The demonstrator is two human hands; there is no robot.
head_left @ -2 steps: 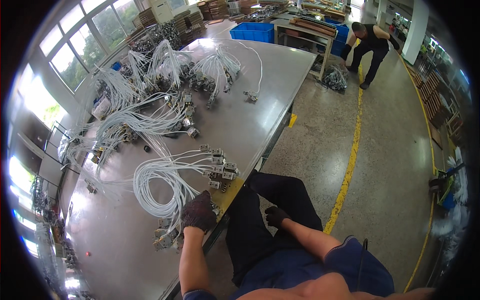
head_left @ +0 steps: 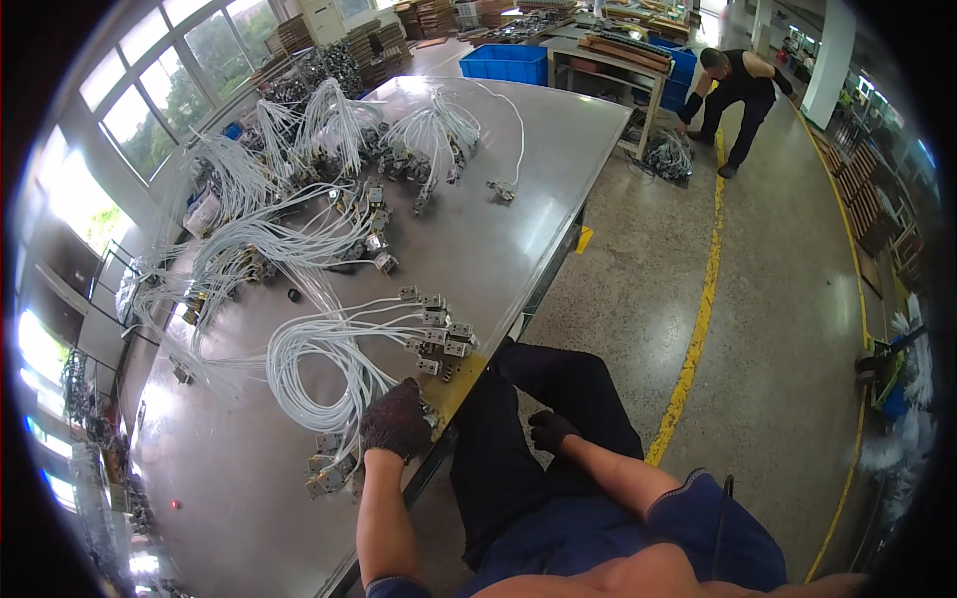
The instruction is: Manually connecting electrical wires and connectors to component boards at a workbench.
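White, glossy cable bundle (head_left: 282, 374), looped into an open coil on a grey metal table (head_left: 474, 249), at ten o'clock from the dark-gloved left hand (head_left: 395, 421). Boxy silver metal connectors (head_left: 457, 350) tip its strands at one o'clock (more cluster at eight). Left fingers: bent downward, grip cannot be told. Dark-gloved right hand (head_left: 550, 432): three o'clock, near dark trousers (head_left: 593, 389), fingers loosely curled, contents hidden.

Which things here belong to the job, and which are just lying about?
Apparently the job's:
coiled white cables, at the gloved left hand
metal connectors on their ends
table beneath

Probably just lying about:
small red item
small black piece
blue bin beyond the table
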